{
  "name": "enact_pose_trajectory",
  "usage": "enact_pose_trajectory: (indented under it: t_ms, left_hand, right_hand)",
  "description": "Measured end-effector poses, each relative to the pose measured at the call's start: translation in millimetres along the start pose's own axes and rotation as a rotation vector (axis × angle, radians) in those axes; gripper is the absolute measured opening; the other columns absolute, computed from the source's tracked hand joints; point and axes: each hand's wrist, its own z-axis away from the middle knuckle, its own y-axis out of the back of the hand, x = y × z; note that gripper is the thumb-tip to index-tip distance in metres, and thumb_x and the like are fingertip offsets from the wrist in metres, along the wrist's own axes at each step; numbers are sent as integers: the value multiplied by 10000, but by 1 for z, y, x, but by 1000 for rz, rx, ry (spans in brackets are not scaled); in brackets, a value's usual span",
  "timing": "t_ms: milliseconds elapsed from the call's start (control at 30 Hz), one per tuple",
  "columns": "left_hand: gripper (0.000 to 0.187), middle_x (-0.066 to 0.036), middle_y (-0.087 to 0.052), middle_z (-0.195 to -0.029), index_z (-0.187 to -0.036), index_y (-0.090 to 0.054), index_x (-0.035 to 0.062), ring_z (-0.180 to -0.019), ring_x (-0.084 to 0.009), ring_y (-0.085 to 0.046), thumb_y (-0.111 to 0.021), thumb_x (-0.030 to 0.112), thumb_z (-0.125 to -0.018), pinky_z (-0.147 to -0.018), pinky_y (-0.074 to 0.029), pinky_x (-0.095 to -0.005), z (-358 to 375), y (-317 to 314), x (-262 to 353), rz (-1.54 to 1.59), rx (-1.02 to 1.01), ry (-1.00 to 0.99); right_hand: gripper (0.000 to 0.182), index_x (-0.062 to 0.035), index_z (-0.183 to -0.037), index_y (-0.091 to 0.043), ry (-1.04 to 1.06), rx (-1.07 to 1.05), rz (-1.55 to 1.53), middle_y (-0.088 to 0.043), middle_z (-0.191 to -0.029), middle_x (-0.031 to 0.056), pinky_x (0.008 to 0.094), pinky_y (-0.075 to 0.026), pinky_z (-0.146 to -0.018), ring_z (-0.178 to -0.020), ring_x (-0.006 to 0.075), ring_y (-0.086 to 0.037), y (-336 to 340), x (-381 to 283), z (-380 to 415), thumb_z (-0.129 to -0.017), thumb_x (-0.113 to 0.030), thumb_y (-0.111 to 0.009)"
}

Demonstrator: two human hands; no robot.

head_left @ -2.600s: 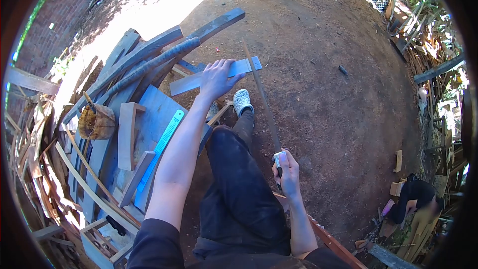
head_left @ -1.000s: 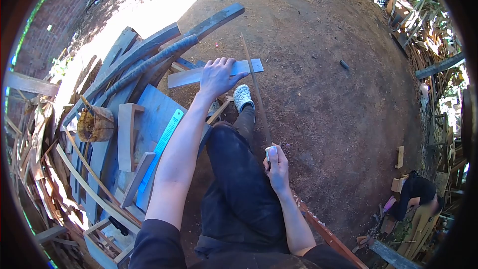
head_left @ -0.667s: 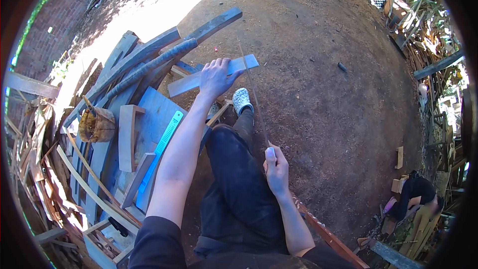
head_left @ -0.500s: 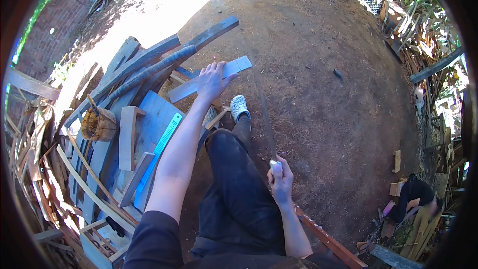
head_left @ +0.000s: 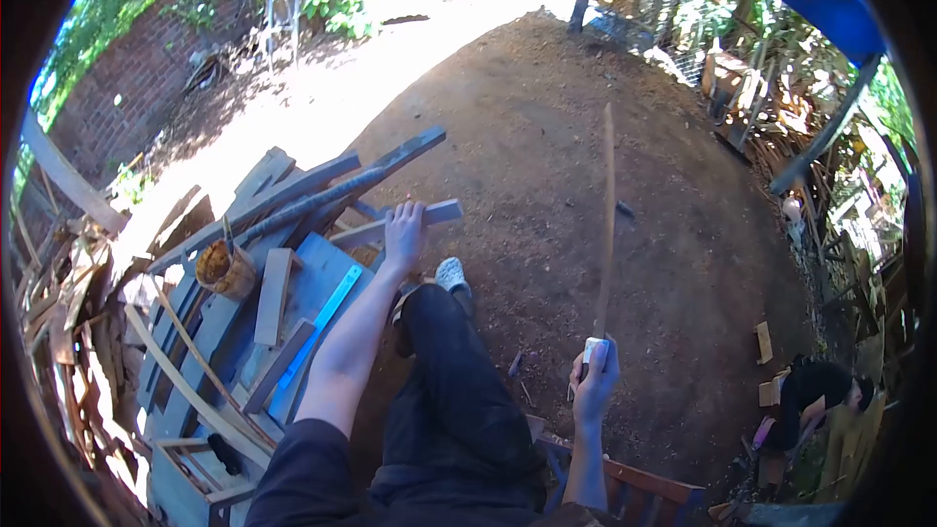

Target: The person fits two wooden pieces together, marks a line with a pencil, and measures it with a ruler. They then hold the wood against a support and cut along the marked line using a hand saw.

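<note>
My left hand point(head_left: 403, 231) is closed over a short wooden plank point(head_left: 445, 213) at the far end of the workbench. The plank's right end sticks out past the bench. Out to the right, my right hand point(head_left: 595, 376) grips the pale handle of a handsaw point(head_left: 609, 224). Its long, thin, rust-brown blade points up and away from me, apart from the plank; its teeth are too fine to make out. Left of my forearm, a light-blue ruler point(head_left: 327, 317) lies on the bench beside wooden blocks point(head_left: 274, 297).
Long dark beams point(head_left: 390, 158) lie across the bench, with a stained bucket point(head_left: 225, 270) near them. My shoe point(head_left: 451, 273) is below the plank. A person point(head_left: 815, 400) bends at the lower right. Scrap wood point(head_left: 68, 332) is heaped at the left.
My view has tilted upward. The saw has swung right, farther from the plank, and my right hand has moved right. My left hand still holds the plank, whose edge now shows more.
</note>
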Motion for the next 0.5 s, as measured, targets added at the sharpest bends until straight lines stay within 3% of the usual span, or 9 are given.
enact_pose_trajectory:
  t_ms: [67, 133, 167, 233, 267, 333, 367, 433, 500]
  left_hand:
    - [430, -133, -637, -1084, -1144, -591, 61, -1105, -325, -599, -794, 149, -776, -909, -451, -465, -5, 14, 7, 103, 112, 24]
    - [531, -163, -623, -1125, -1245, -560, 55, -1097, -357, -598, -788, 126, -770, -936, -449, -474, -17, 38, 26, 226, -3, 224]
    - [531, -163, -623, -1125, -1245, -560, 55, -1097, -357, -598, -788, 126, -770, -936, -449, -474, -26, 40, 33, 248, -6, 172]
    - [677, -196, -580, -1197, -1392, -481, 55, -1095, -392, -581, -766, 91, -779, -946, -447, -489, -34, 45, 43, 251, 375, -109]
    - [677, -196, -580, -1197, -1392, -481, 55, -1095, -392, -581, -766, 91, -779, -946, -447, -489, -40, 63, 54, 263, 375, -127]
    - [797, -206, -534, -1253, -1499, -394, 73, -1112, -413, -563, -755, 78, -788, -965, -445, -502, -50, 103, 79, 318, 370, -161]
    - [869, -196, -523, -1258, -1557, -347, 100, -1120, -404, -554, -756, 93, -790, -964, -446, -506, -53, 112, 89, 317, 413, -176]
    - [837, -197, -528, -1240, -1561, -343, 112, -1106, -414, -561, -747, 130, -828, -940, -459, -509, -52, 129, 106, 318, 454, -175]
    - [795, -190, -531, -1180, -1573, -340, 132, -1078, -401, -575, -728, 216, -885, -892, -478, -506, -49, 145, 127, 293, 534, -120]
  right_hand:
    - [412, -43, -1322, -579, 50, 20, -5, -449, -706, -67, 188, -312, -484, -578, -1, -404, 8, 1, -2, -1086, -376, -526]
    - [423, -41, -1344, -590, 56, 73, 3, -469, -721, -68, 187, -335, -516, -605, -1, -424, 16, 2, 10, -1081, -370, -543]
    - [441, -34, -1359, -595, 53, 79, 85, -490, -740, -68, 191, -357, -554, -636, 3, -444, 17, -2, 8, -1072, -368, -564]
    - [500, -11, -1348, -624, 24, 108, 133, -600, -783, -19, 234, -438, -659, -731, 41, -526, 22, -12, 16, -1048, -410, -602]
    - [500, -11, -1348, -624, 30, 128, 130, -600, -783, -19, 234, -438, -659, -731, 41, -526, 24, -15, 15, -1048, -410, -602]
    - [521, -15, -1300, -651, -38, 122, 363, -694, -836, 68, 295, -498, -706, -775, 118, -634, 30, -26, 13, -1029, -458, -608]
    - [521, -15, -1300, -651, -37, 154, 352, -694, -836, 68, 295, -498, -706, -775, 118, -634, 31, -37, 15, -1029, -458, -608]
    - [555, -37, -1269, -671, -49, 160, 493, -747, -952, 169, 380, -543, -790, -916, 262, -736, 35, -61, 24, -1017, -523, -581]
    - [564, -45, -1260, -674, -48, 201, 523, -747, -986, 184, 408, -548, -816, -970, 315, -730, 47, -52, 31, -1012, -542, -572]
